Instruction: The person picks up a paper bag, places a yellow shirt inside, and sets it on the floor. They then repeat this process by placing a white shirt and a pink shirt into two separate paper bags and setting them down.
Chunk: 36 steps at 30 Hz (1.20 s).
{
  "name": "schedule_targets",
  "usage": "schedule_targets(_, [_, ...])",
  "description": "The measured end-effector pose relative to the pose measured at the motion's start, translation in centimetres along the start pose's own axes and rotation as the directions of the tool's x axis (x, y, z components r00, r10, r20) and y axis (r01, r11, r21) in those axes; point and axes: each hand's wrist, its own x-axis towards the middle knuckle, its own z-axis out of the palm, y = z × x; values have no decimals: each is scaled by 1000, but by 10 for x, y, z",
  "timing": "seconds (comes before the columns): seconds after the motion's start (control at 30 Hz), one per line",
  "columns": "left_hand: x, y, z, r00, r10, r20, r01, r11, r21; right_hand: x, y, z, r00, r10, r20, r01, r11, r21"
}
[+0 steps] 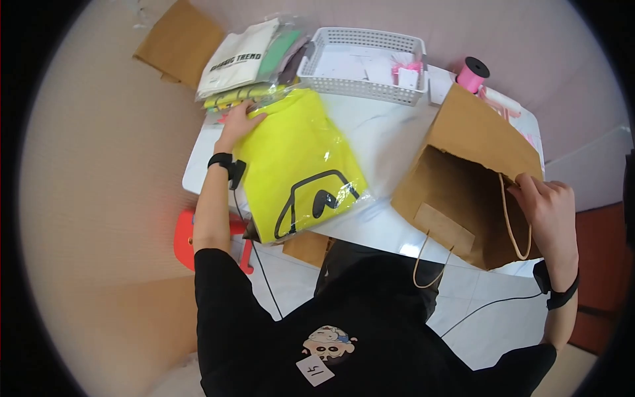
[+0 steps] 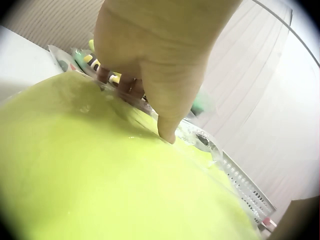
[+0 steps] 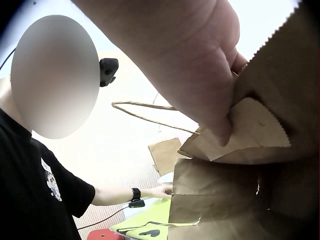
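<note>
My left hand [image 1: 235,126] pinches the upper left edge of a bright yellow folded garment [image 1: 291,155] in a clear plastic bag. A black outline print shows on its lower part. In the left wrist view the thumb lies on the near face, with the other fingers [image 2: 131,86] behind the edge. On the right, my right hand [image 1: 549,210] grips the rim of a brown paper bag [image 1: 479,129] beside one twisted handle [image 1: 508,221]. The bag is tilted with its mouth open towards me; its second handle [image 1: 417,274] hangs over the table's front edge.
Several bagged garments [image 1: 241,56] are stacked at the back left beside a brown paper piece [image 1: 178,43]. A white basket [image 1: 360,86] holds papers and something pink. Behind the bag stands a pink ribbon spool [image 1: 471,78]. A red stool [image 1: 184,238] is below the white table [image 1: 380,228].
</note>
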Motion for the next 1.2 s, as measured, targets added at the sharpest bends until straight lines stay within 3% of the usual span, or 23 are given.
schedule_targets(0.07, [6,11,-6,977,-141,161,135,990,46,-1,3,-1,1000,-6,3,6,1000,26])
schedule_targets(0.1, [9,22,-15,976,-131,171,126,991,44,0,5,-1,999,-32,-6,32,998,52])
schedule_targets(0.17, [13,33,-28,888,-107,447,-13,966,256,1,5,-2,1000,-13,-2,13,999,52])
schedule_targets(0.23, [-5,47,-40,848,6,530,-10,1000,5,-4,7,-1,999,29,16,-30,999,31])
schedule_targets(0.3, [-17,23,-30,786,-6,618,-43,997,65,-4,7,6,997,5,-73,-5,1000,-1])
schedule_targets(0.37, [-43,66,-45,743,-161,650,137,987,88,0,7,5,996,16,-87,-18,999,-29])
schedule_targets(0.4, [-59,63,-41,741,-141,656,117,990,81,1,7,5,993,9,-116,-14,999,-44])
schedule_targets(0.47, [-86,59,-33,836,-216,504,400,868,-293,1,11,7,993,16,-119,-24,997,-70])
schedule_targets(0.5, [-98,65,-34,838,-195,509,384,874,-298,0,13,8,992,0,-127,-11,996,-86])
schedule_targets(0.57, [-117,109,-48,665,-190,722,619,682,-390,0,14,9,990,28,-141,-42,994,-97])
schedule_targets(0.6, [-119,102,-46,575,-233,784,646,717,-261,2,14,11,987,35,-159,-51,994,-99])
schedule_targets(0.63, [-125,104,-46,574,-227,787,639,726,-256,5,13,10,986,49,-159,-65,993,-97])
schedule_targets(0.7, [-140,106,-53,520,-232,822,713,648,-268,14,12,3,994,109,-24,-111,989,-93])
schedule_targets(0.77, [-153,113,-75,510,-224,830,740,606,-292,19,15,5,991,133,-21,-135,989,-66])
schedule_targets(0.83, [-177,138,-120,656,-193,730,755,175,-632,19,16,-1,987,161,-25,-162,986,-38])
schedule_targets(0.87, [-201,120,-135,870,-98,483,462,504,-730,18,17,-10,993,118,18,-118,992,-41])
schedule_targets(0.9, [-216,102,-149,970,99,223,80,735,-673,16,17,-17,995,74,61,-72,997,-40])
schedule_targets(0.97, [-220,159,-188,931,-243,273,347,350,-870,13,17,-20,998,63,13,-64,998,17])
schedule_targets(1.0, [-224,176,-200,933,-239,270,342,357,-869,12,16,-22,999,43,-30,-41,997,65])
schedule_targets(1.07, [-234,204,-218,943,-297,-148,34,532,-846,11,15,-13,994,35,-99,-22,991,128])
schedule_targets(1.1, [-232,228,-226,944,-292,-155,28,538,-843,11,15,-11,987,27,-157,4,982,190])
schedule_targets(1.17, [-223,270,-239,801,-572,-179,-42,245,-969,9,9,-13,990,60,-125,-39,985,169])
schedule_targets(1.2, [-225,267,-249,846,-524,-98,-57,93,-994,9,6,-14,992,92,-84,-79,986,145])
